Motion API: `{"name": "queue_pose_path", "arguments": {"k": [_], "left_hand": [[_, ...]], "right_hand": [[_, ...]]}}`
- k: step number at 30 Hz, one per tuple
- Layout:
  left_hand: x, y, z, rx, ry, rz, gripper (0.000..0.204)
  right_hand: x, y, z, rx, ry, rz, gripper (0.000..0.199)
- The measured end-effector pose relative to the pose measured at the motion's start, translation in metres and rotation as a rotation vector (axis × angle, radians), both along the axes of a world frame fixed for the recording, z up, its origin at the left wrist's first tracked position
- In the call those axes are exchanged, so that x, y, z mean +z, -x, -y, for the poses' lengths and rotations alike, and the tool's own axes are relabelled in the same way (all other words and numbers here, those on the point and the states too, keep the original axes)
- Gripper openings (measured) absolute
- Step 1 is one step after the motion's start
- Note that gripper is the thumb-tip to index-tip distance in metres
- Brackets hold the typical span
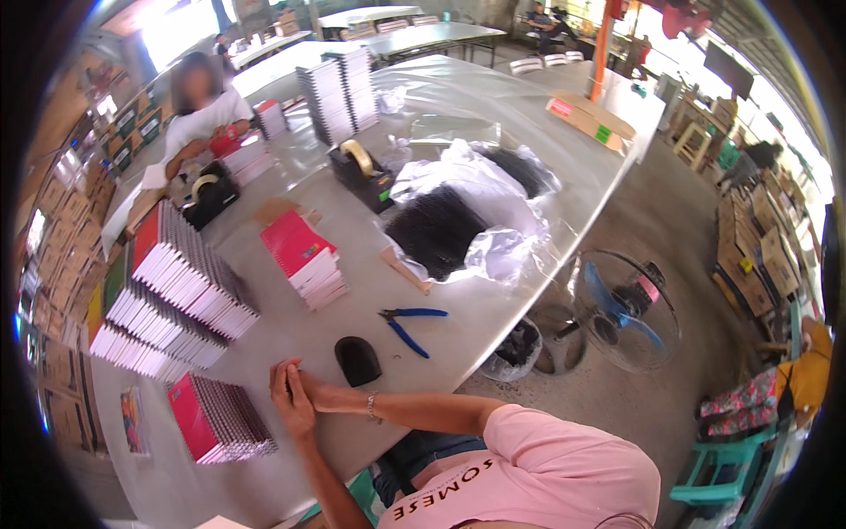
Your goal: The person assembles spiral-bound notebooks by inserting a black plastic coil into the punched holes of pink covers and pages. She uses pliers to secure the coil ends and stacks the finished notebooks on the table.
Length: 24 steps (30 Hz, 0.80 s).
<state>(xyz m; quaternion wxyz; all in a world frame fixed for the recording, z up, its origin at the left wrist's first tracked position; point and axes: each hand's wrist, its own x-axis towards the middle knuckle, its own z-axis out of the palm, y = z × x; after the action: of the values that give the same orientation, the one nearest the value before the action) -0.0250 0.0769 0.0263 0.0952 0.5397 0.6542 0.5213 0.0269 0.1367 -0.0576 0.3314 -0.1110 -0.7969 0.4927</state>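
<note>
My left hand [291, 401] and my right hand [322, 394] are pressed together over the near part of the table, fingers closed against each other. Anything between them is hidden. Beside them on the right lies a black rounded pad-like object [357, 361]. A pair of blue-handled pliers [411, 328] rests farther off, handles spread. Left of my hands stands a stack of red spiral notebooks [220, 419]. Ahead is a smaller pile of red-covered notebooks [304, 257], with no wire visible along the near edges.
Tall notebook stacks [181, 291] fill the left side. Black wire spirals [436, 229] lie in white plastic near a tape dispenser [361, 174]. Across the table a person [207, 115] handles something red. A fan [626, 309] and a lined bin [514, 348] stand beyond the right edge.
</note>
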Motion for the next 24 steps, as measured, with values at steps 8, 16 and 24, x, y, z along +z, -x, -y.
{"name": "queue_pose_path", "arguments": {"k": [8,16,24], "left_hand": [[-0.005,0.003,0.000,-0.007,-0.052,0.102,0.024],[-0.001,0.000,0.002,0.027,-0.035,0.096,0.025],[-0.001,0.000,0.002,0.013,-0.015,0.120,0.025]], "right_hand": [[-0.007,0.009,-0.003,0.036,0.050,0.119,0.026],[-0.023,0.020,-0.005,0.006,0.000,0.073,0.024],[-0.021,0.019,-0.006,0.015,-0.027,0.171,0.024]]}}
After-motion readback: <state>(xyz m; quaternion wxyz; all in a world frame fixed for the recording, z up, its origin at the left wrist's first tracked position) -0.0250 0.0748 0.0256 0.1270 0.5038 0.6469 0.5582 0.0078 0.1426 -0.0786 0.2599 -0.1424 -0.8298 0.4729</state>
